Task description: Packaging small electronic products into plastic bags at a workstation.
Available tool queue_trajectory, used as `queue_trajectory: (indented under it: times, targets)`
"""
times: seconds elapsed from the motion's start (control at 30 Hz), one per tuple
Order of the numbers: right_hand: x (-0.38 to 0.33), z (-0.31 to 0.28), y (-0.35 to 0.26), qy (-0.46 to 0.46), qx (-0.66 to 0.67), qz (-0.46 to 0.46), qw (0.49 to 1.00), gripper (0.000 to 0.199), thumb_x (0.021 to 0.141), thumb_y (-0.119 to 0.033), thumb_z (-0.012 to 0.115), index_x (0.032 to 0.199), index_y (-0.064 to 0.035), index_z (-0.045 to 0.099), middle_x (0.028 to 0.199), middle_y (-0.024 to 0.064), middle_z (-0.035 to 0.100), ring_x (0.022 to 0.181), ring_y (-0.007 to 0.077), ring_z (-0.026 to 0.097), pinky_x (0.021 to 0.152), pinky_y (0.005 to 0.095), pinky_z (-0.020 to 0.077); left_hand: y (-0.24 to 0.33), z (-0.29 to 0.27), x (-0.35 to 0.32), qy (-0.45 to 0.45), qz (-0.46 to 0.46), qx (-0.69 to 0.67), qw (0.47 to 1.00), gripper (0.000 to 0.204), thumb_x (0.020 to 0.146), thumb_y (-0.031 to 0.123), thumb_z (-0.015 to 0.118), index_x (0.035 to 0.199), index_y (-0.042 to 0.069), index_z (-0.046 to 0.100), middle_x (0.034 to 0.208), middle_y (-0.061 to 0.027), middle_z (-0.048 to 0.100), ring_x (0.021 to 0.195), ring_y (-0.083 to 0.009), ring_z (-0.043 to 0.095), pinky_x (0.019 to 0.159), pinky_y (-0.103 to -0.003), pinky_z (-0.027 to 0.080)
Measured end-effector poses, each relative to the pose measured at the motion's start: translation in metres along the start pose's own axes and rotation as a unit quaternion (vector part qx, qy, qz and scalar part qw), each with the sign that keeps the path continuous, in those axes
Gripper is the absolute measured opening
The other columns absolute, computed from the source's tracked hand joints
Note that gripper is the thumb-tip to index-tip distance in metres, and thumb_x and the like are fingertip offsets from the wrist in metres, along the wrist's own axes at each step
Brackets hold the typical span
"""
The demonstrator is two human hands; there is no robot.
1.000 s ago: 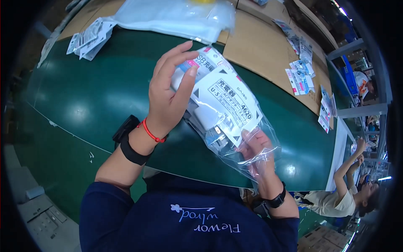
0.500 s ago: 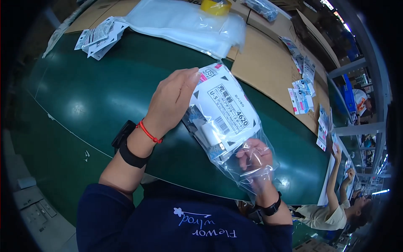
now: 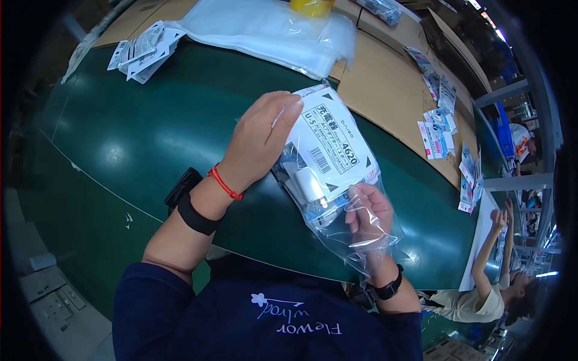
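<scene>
Over the dark green table [image 3: 162, 132], I hold a clear plastic bag [image 3: 355, 253] with a stack of carded chargers [image 3: 310, 185] inside. A white printed card [image 3: 337, 135] lies on top of the stack. My left hand [image 3: 259, 138] is closed around the stack's left side near its far end, thumb on the card's edge. My right hand [image 3: 368, 213] reaches inside the bag through its near end. Its fingers are curled, with thumb and forefinger at the near corner of the card and packs. Part of the stack is hidden under the card.
White cards [image 3: 147, 51] lie at the far left. Clear bags [image 3: 259, 33] are piled at the back under a yellow tape roll [image 3: 313, 6]. Carded packs [image 3: 436, 132] rest on cardboard [image 3: 382, 90] at the right. A co-worker [image 3: 481, 298] is at the right edge.
The white card has slid toward the far end of the stack, covering pink-marked packaging seen before. Both my hands and the bag shifted slightly right. The co-worker's hands moved away from the packs.
</scene>
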State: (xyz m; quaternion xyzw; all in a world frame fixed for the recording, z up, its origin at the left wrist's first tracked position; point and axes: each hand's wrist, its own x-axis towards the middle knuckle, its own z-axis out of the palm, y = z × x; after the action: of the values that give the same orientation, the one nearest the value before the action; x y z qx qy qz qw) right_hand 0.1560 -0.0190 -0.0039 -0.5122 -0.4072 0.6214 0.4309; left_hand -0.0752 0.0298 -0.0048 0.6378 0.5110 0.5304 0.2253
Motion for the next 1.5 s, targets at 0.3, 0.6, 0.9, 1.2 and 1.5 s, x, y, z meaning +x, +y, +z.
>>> queue_trajectory:
  times: [0.3, 0.6, 0.9, 1.2, 1.5]
  targets:
    - [-0.003, -0.009, 0.001, -0.030, 0.042, 0.021, 0.998, 0.019, 0.090, -0.013, 0.062, 0.103, 0.0011, 0.062, 0.058, 0.0020, 0.056, 0.045, 0.0037, 0.043, 0.041, 0.0157, 0.0297, 0.008, 0.001, 0.000, -0.012, 0.095, 0.171, 0.981, 0.038, 0.096, 0.029, 0.045, 0.121, 0.002, 0.057, 0.128, -0.0179, 0.054, 0.123, -0.0347, 0.047, 0.107, -0.044, 0.027]
    - [-0.035, -0.071, 0.010, -0.081, -0.026, 0.020, 0.996, 0.022, 0.093, -0.011, 0.056, 0.113, -0.0034, 0.060, 0.072, 0.0087, 0.063, 0.049, 0.0096, 0.052, 0.045, 0.0172, 0.0403, 0.043, 0.019, -0.024, -0.229, 0.239, 0.205, 0.921, 0.046, 0.087, 0.036, 0.059, 0.121, 0.006, 0.058, 0.133, -0.0107, 0.052, 0.128, -0.0324, 0.042, 0.109, -0.048, 0.025]
    - [-0.071, -0.141, 0.037, -0.212, 0.321, -0.116, 0.916, 0.033, 0.092, -0.010, 0.056, 0.125, -0.0080, 0.052, 0.084, 0.0212, 0.063, 0.055, 0.0200, 0.060, 0.044, 0.0235, 0.0468, 0.051, 0.029, -0.023, -0.243, 0.230, 0.233, 0.913, 0.045, 0.083, 0.034, 0.064, 0.118, 0.006, 0.060, 0.129, -0.0105, 0.055, 0.124, -0.0319, 0.046, 0.106, -0.047, 0.030]
    - [-0.082, -0.175, 0.021, -0.232, 0.065, -0.151, 0.959, 0.012, 0.081, -0.003, 0.066, 0.091, -0.0013, 0.059, 0.082, 0.0157, 0.062, 0.061, 0.0179, 0.061, 0.053, 0.0235, 0.0488, 0.070, 0.047, -0.079, -0.282, 0.382, 0.099, 0.874, 0.027, 0.084, 0.028, 0.064, 0.105, 0.011, 0.061, 0.109, -0.0065, 0.063, 0.102, -0.0257, 0.058, 0.089, -0.042, 0.043]
    - [-0.108, -0.135, 0.012, -0.208, -0.234, -0.131, 0.940, 0.009, 0.071, 0.000, 0.073, 0.078, 0.0007, 0.066, 0.081, 0.0097, 0.062, 0.072, 0.0162, 0.061, 0.058, 0.0246, 0.0460, 0.075, 0.093, -0.134, -0.252, 0.498, 0.081, 0.826, 0.015, 0.072, 0.020, 0.071, 0.083, 0.016, 0.062, 0.093, 0.0021, 0.057, 0.086, -0.0159, 0.052, 0.072, -0.031, 0.041]
